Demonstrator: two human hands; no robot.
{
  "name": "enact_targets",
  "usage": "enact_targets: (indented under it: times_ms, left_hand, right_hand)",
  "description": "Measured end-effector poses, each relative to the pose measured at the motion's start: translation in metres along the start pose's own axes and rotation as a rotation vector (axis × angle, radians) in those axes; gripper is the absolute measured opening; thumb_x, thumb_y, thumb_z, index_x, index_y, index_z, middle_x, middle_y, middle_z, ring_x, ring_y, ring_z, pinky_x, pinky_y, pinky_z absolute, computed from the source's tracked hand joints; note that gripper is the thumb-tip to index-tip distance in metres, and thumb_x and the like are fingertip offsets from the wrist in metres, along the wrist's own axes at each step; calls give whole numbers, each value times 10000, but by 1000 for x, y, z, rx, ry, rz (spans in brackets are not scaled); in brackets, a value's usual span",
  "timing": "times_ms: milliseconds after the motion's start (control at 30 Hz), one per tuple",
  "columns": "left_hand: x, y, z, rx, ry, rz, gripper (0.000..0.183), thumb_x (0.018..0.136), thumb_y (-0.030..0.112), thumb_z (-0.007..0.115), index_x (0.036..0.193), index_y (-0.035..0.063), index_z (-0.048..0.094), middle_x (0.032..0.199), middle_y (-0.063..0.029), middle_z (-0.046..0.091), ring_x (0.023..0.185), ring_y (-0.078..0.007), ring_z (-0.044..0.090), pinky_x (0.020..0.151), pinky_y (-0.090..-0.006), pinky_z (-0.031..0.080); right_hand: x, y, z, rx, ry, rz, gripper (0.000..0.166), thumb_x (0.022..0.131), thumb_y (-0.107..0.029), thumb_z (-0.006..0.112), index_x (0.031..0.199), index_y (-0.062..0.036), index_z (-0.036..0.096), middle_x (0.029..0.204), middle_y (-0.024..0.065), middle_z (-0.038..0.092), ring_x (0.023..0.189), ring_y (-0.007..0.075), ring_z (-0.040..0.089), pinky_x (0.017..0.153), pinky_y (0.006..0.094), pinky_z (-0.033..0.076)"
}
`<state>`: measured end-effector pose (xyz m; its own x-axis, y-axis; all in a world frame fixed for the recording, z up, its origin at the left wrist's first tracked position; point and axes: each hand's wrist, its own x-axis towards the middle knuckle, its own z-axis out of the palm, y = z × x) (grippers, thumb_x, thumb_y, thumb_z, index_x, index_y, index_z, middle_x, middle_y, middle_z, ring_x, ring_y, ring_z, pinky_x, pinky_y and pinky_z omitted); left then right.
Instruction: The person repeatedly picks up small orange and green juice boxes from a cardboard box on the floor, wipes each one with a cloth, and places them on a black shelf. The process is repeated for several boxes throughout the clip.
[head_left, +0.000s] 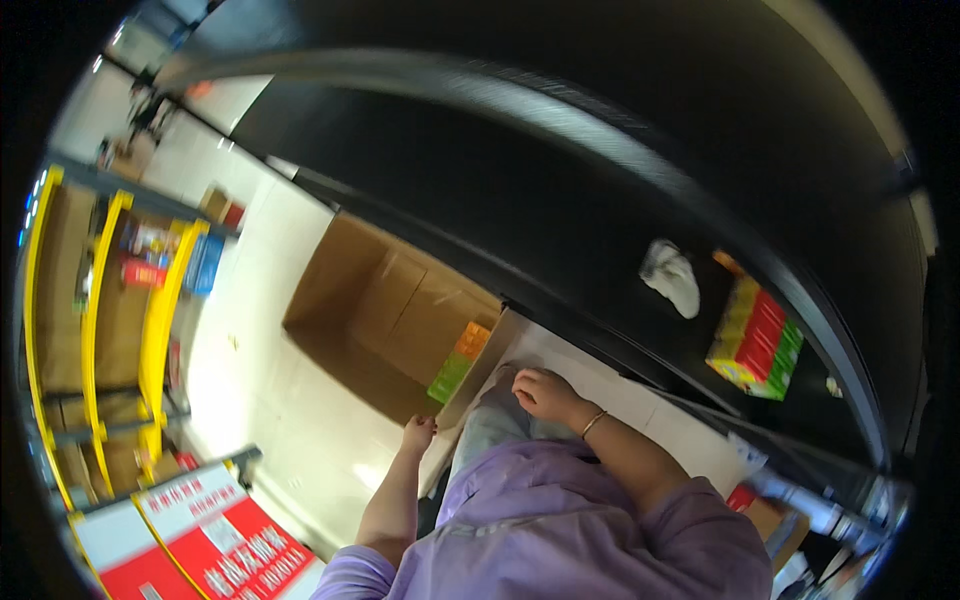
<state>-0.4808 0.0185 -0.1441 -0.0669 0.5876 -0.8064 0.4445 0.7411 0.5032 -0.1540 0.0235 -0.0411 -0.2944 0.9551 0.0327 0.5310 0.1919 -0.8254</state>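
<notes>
My left hand (420, 433) is curled at the near rim of a large open cardboard box (352, 300) standing on the floor; whether its fingers grip the rim cannot be told. My right hand (538, 391) hangs loosely curled above my lap, just right of the box; whether anything is in it cannot be made out. Inside the box, against its right wall, lie a green packet (450, 378) and an orange packet (474, 340). On the black table, a crumpled white cloth item (673, 277) lies left of a bundle of red, yellow and green packs (757, 337).
The black table (465, 195) runs along the box's far side, with a curved-looking metal bar (585, 124) above it. At left stands a rack with yellow beams (94, 315) and boxed goods. A red and white sign (225, 532) is at lower left.
</notes>
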Motion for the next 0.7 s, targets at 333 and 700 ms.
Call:
enact_targets:
  times_ms: [333,700]
  left_hand:
    - [-9,-174,90,-115,197,-76,255,792,255,530,814,4,570,692,-120,610,647,-214,595,604,-323,465]
    - [110,-55,55,-796,223,-151,225,861,198,483,931,-9,538,752,-71,584,649,-132,549,590,-249,447]
  right_hand:
    - [-1,107,66,-5,-414,333,105,777,-128,526,815,-56,593,815,143,606,764,318,577,664,372,465]
    - [157,208,190,200,110,492,128,802,-75,534,920,-33,560,856,129,597,786,256,586,705,287,464]
